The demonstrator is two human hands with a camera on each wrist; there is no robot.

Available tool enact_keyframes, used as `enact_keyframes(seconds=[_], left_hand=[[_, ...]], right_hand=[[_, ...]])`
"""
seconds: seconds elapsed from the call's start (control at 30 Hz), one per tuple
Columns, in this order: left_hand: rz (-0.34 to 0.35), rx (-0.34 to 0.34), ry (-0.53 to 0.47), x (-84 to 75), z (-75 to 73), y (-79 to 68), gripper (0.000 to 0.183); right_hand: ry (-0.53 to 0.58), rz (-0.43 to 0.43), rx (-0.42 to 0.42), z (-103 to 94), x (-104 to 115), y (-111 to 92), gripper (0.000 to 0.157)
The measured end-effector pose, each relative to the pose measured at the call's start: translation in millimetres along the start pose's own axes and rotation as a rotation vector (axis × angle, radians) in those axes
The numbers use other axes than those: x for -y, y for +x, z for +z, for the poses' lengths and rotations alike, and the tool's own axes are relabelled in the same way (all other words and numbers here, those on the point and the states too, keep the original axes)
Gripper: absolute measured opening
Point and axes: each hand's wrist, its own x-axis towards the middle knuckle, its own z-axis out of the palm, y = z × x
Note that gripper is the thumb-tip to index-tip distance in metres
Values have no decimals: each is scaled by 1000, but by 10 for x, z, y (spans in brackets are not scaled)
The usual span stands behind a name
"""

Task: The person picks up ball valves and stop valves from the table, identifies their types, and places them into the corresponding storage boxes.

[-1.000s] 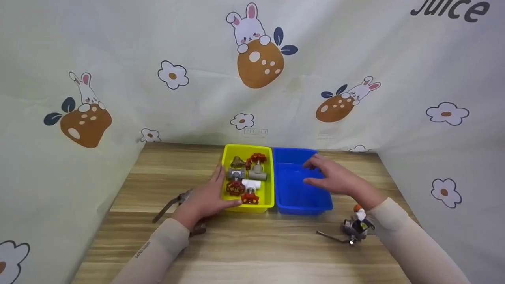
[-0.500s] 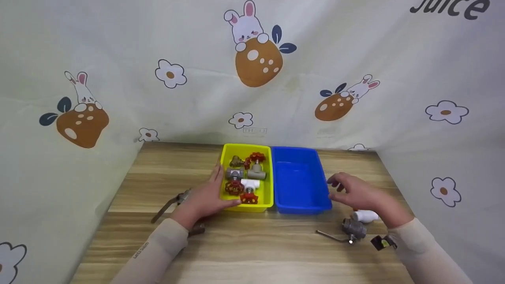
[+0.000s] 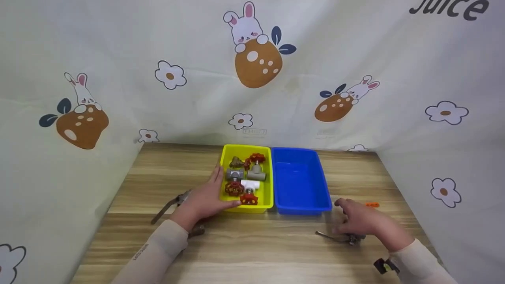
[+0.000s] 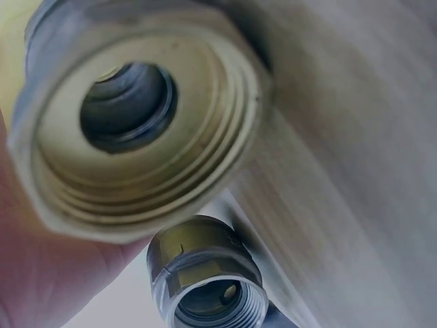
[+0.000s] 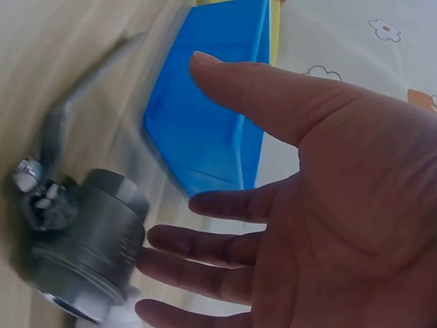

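My left hand (image 3: 205, 201) rests against the near left side of the yellow bin (image 3: 270, 189), its thumb along the front rim. Inside are several valves with red handwheels, among them a grey valve (image 3: 235, 174) and a white one (image 3: 250, 184). Beside my left wrist lie metal valves, one with a lever handle (image 3: 163, 211); their threaded ends (image 4: 208, 280) show close up in the left wrist view. My right hand (image 3: 361, 219) hovers over a metal ball valve (image 5: 102, 239) with a lever, fingers extended and apart, gripping nothing.
A blue bin (image 3: 302, 185) stands against the yellow bin's right side. An orange handle (image 3: 372, 204) shows behind my right hand; the white part near it is mostly hidden. A patterned curtain (image 3: 197, 106) closes off the back and sides of the wooden table (image 3: 252, 252).
My right hand has moved from over the blue bin rightward and toward me, down to the metal ball valve. My left hand stays at the yellow bin.
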Motion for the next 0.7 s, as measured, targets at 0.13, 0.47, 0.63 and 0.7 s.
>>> enact_keyframes(seconds=[0.13,0.47,0.63,0.7], left_hand=[[5,-3,4,-1,5,-3,141],[-12,-3,-6,0,-2,-6,142],[0,-4,-14,6,13,-7,140],[5,-5,-23,15,19,-1,139]], right_hand=[[-30,15,-12,105,-27,-29,89],[-126,33,-6,280,-49,-45,84],[-160,-3,-42,352,-53,-65,62],[-168,-30,-62,371,-65,-72,57]])
